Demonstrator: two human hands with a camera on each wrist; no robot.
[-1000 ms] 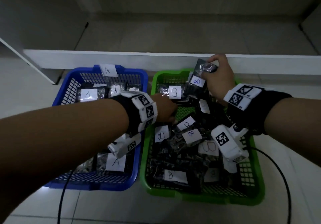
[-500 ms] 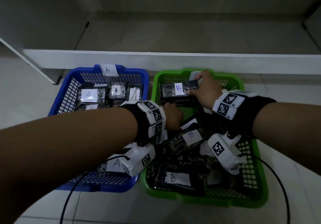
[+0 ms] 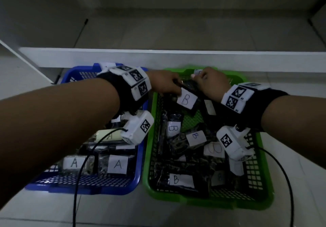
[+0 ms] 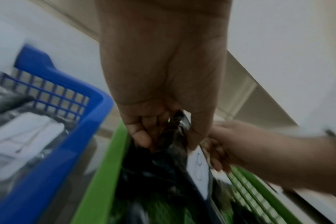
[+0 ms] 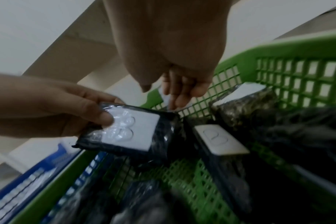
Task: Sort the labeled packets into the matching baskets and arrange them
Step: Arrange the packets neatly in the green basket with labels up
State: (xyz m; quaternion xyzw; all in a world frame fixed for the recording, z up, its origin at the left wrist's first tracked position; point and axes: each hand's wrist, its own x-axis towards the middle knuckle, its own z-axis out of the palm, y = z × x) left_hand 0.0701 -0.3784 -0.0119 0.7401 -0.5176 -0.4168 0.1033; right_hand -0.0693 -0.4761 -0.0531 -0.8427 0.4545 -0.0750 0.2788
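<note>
A dark packet with a white "B" label is held by the left hand. It is wrapped in shiny clear plastic, and the label covers most of its top face. In the right wrist view the packet is pinched at one end, with the thumb pressed on the label and the fingers curled under it. The packet is held tilted, with its long side running from the left hand toward the right hand. It is held above the far part of the green basket, just past the left hand's fingertips.

The right hand is just beside the packet's free end. Its fingers are held loose and fairly straight, pointing down at the far wall of the basket, and nothing is held in them. A white tag on the far rim is partly hidden behind this hand.

A bare patch of green floor is seen below both hands. More "B" packets are piled nearer the person. A blue basket with "A" packets is touching the green one, under the left wrist. Both baskets are on a tiled floor, with a white ledge just past the hands.
</note>
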